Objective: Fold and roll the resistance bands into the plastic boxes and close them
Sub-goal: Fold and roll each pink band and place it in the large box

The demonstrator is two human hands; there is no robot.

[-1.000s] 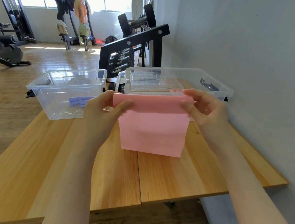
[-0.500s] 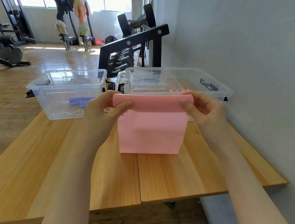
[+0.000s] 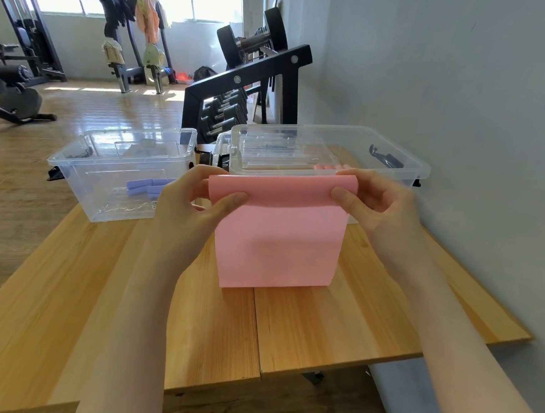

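At the frame's centre, the left hand (image 3: 192, 213) and right hand (image 3: 371, 201) pinch the rolled top edge of a flat pink rubber resistance band (image 3: 278, 239) above the wooden counter (image 3: 320, 324). It looks light, limp and stretchy (probably clingy), so gripping both roll ends seems best.

The single head-worn view looked forward and down from close above the near edge of the wooden table (image 3: 303, 332) — toward its far edge and the gym floor (image 3: 86, 107) beyond.

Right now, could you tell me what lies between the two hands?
In the head view, the pink band's rolled top edge spans from left hand to right hand.
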